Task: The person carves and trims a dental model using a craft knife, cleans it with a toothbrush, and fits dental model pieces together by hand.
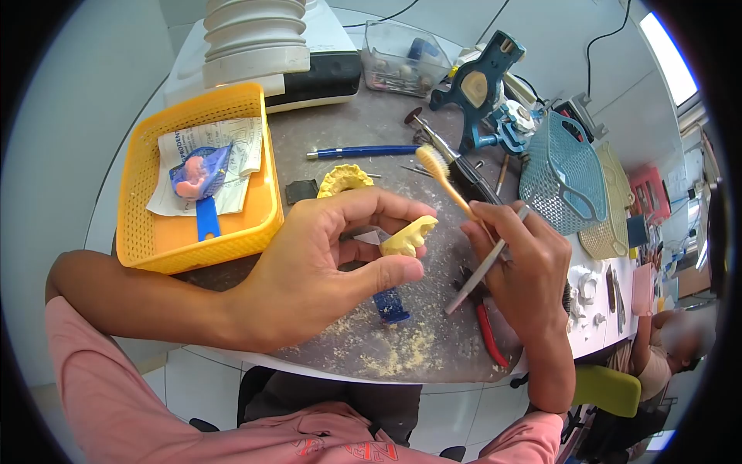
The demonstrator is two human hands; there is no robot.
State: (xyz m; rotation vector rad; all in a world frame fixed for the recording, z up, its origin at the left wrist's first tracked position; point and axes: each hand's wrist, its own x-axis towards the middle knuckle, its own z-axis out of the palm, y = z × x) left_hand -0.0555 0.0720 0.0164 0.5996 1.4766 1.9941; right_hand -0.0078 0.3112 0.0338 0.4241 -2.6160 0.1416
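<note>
Two tools sit in the right grip [529, 267], closed round them: a toothbrush [448, 183], bristles up, and a thin grey stick [478, 276] slanting down, likely so neither needs setting aside. Left grip [317, 259] pinches a yellow tooth model [408, 237] between thumb and fingers, above the tabletop [309, 127], probably to leave its toothed edge uncovered and facing the brush side. Yellow dust [398, 356] lies on the near tabletop, perhaps why work is held there. Red pliers [488, 332] lie near the stick, within reach. Basket [137, 189] at left carries paper [241, 139] under a blue tray [207, 218], maybe for keeping it apart.
</note>
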